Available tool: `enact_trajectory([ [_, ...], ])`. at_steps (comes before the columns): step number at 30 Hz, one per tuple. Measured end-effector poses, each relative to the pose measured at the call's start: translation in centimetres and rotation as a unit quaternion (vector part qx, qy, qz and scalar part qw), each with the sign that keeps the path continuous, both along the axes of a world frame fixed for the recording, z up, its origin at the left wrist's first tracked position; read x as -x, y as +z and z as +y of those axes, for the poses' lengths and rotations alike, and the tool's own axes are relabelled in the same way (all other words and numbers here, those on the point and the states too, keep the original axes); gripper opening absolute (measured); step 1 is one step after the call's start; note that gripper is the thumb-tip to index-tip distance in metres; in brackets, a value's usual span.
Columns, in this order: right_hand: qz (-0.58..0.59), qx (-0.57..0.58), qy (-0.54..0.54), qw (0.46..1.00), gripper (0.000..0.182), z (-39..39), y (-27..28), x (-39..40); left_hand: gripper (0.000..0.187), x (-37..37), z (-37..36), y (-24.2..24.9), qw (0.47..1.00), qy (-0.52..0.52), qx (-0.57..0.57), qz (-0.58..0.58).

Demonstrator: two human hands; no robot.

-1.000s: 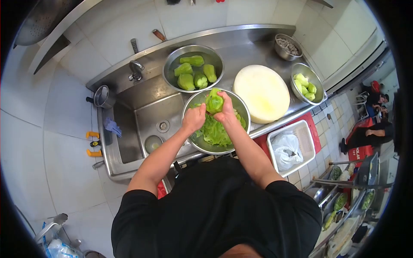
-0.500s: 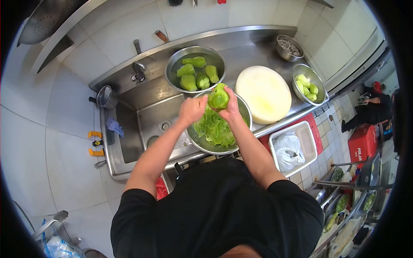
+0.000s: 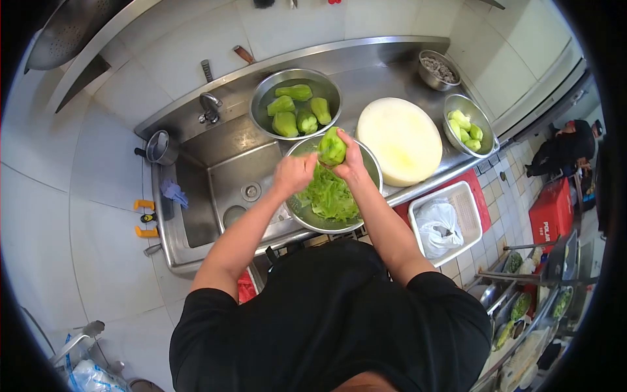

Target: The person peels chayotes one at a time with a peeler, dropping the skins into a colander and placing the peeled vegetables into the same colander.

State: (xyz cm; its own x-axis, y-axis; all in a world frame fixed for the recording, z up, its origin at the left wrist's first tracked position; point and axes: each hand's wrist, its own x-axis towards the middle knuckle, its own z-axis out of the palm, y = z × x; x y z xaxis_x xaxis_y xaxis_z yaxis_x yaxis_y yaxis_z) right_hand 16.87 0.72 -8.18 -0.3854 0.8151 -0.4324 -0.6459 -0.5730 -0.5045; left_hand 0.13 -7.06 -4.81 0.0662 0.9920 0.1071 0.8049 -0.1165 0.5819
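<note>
My right hand [image 3: 350,157] is wrapped round a green chayote-like vegetable [image 3: 332,147] above a metal bowl [image 3: 373,171]. Green peelings or leaves [image 3: 328,196] fill much of that bowl. Close to the vegetable's left side, my left hand [image 3: 295,172] is closed; whatever it grips is too small and blurred to name. Behind them, a second metal bowl [image 3: 259,108] holds several green vegetables [image 3: 294,93].
A thick round cutting board [image 3: 400,140] lies to the right, beside a bowl of paler vegetables [image 3: 465,134]. The sink [image 3: 225,163] with its faucet [image 3: 209,108] is at left. A white basket [image 3: 467,215] sits below right. Another person [image 3: 565,149] is at far right.
My left hand has shifted very slightly beside the vegetable, which is turned a little. At far right, the other person has moved and more of the body shows.
</note>
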Motion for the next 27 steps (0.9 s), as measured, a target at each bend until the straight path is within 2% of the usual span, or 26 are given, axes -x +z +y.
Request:
enact_trajectory([
  [2,-0.025,0.026,-0.002,0.999,0.026,-1.3,1.9,0.5,0.055,1.5,2.5,-0.5,0.999,0.008,-0.016,0.048],
  [5,0.036,0.052,0.004,0.998,0.025,-0.7,0.9,1.2,0.057,0.9,3.2,-1.4,0.992,0.048,0.047,0.106],
  [8,0.035,0.048,-0.033,0.998,0.022,0.6,1.1,1.6,0.057,-2.8,-1.9,-4.5,0.998,0.039,-0.003,0.049],
  [12,0.022,0.009,-0.008,1.0,0.02,0.7,0.5,1.3,0.057,-1.2,-0.8,-2.0,0.998,0.039,0.015,0.048],
  [13,0.031,0.0,0.025,0.999,0.024,1.1,-0.7,1.1,0.057,0.0,0.6,-1.2,0.998,0.035,0.008,0.047],
  [17,0.044,-0.033,0.031,0.998,0.022,0.0,0.4,1.3,0.057,2.4,3.5,2.5,0.997,-0.005,-0.008,0.073],
  [20,0.0,-0.059,0.001,0.998,0.023,-0.4,1.5,2.0,0.059,2.3,4.0,0.4,0.997,-0.024,0.027,0.071],
  [23,0.006,0.003,-0.052,0.999,0.022,1.2,-0.2,1.7,0.059,-0.6,1.1,-1.9,0.996,0.049,0.063,0.041],
  [26,0.009,-0.004,-0.09,0.996,0.021,0.4,-0.7,2.0,0.06,-1.0,-0.1,-3.6,0.997,0.059,0.034,-0.029],
  [27,0.016,-0.008,-0.084,0.996,0.023,0.2,-1.2,1.8,0.06,-1.0,-0.4,-2.8,0.998,0.047,0.042,-0.027],
])
